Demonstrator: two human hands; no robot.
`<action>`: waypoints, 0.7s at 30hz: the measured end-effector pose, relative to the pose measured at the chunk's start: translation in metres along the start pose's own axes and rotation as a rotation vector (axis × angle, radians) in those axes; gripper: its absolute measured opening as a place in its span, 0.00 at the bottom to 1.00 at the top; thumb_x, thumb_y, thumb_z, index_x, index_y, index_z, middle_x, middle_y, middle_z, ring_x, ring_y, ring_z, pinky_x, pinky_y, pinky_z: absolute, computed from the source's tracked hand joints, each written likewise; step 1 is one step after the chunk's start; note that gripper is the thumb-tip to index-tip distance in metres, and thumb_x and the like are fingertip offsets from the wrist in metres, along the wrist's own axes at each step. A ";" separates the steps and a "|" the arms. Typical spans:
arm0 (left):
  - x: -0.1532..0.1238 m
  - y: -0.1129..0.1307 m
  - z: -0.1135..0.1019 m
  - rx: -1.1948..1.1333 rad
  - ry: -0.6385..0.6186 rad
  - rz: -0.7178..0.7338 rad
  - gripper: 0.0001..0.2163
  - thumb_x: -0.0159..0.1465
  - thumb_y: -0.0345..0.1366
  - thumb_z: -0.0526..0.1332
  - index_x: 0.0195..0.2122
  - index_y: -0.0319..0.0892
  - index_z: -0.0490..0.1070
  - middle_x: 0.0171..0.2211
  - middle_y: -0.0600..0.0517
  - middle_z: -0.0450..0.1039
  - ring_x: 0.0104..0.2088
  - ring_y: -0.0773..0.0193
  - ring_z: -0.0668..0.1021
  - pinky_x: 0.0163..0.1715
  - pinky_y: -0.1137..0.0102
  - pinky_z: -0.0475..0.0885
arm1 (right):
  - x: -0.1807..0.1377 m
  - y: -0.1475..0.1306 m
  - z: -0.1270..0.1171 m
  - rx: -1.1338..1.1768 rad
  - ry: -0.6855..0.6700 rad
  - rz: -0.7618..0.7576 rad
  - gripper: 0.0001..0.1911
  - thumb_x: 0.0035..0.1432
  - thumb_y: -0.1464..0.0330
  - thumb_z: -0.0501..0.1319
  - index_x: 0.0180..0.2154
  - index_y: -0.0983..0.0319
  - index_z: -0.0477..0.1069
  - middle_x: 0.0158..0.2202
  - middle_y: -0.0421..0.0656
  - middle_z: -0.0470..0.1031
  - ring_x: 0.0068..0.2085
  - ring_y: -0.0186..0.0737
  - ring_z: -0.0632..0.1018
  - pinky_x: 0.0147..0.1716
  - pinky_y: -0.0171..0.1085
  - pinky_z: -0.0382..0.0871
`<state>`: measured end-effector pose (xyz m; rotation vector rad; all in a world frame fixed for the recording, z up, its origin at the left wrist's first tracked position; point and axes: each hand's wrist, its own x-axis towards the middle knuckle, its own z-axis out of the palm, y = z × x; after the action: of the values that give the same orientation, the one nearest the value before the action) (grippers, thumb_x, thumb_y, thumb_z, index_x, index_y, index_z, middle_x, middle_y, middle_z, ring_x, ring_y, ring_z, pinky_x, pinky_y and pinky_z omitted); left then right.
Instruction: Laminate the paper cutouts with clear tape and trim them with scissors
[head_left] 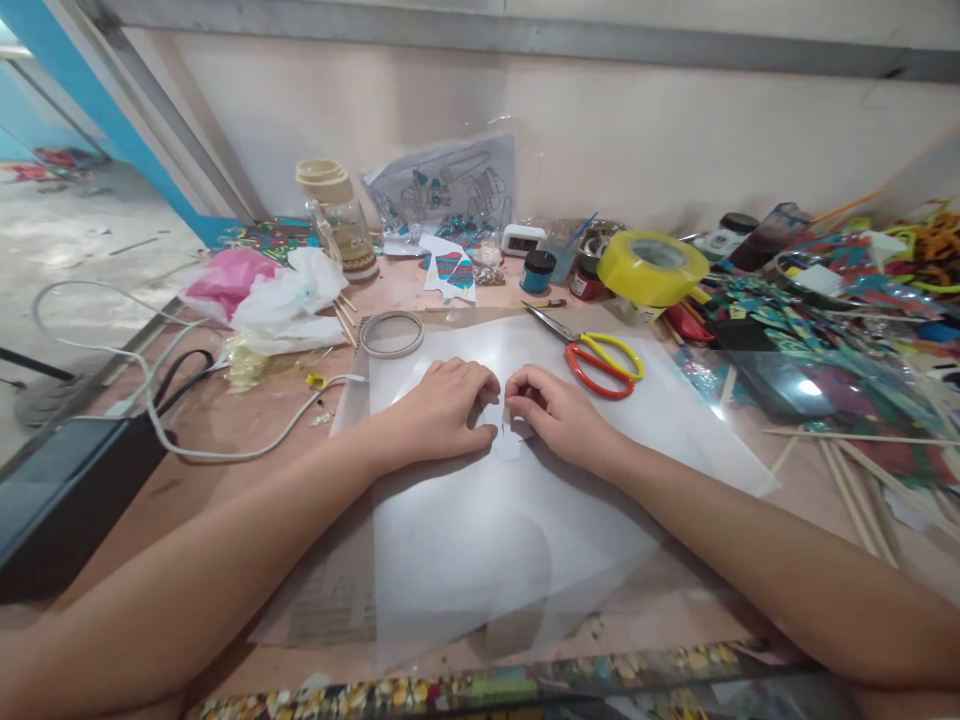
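Note:
A small cut piece of white paper with pointed corners is between my two hands, just over a large whitish translucent sheet. My left hand is curled at its left edge, thumb and fingertips on the paper. From the other side, my right hand pinches the same piece, with its fingers folded in. The exact fingertip contact is partly hidden. Scissors with one red and one yellow handle lie on the sheet beyond my right hand. A ring-shaped tape roll rests beyond my left hand.
Yellow wide tape, a blue paint jar, a small white clock and a bottle stand at the back. A black box with a white cable is at left. Wooden sticks and colourful scraps crowd the right.

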<state>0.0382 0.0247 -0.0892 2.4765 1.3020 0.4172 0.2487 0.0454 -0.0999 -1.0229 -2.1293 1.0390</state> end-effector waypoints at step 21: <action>-0.001 -0.002 0.008 0.057 0.055 -0.047 0.21 0.59 0.42 0.64 0.51 0.40 0.66 0.49 0.44 0.73 0.52 0.46 0.72 0.53 0.53 0.66 | 0.001 0.012 0.006 -0.351 -0.017 -0.110 0.10 0.61 0.74 0.66 0.41 0.58 0.68 0.38 0.44 0.71 0.42 0.49 0.71 0.45 0.46 0.65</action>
<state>0.0386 0.0237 -0.0973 2.4924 1.4092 0.4453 0.2487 0.0491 -0.1126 -1.0407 -2.4064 0.6359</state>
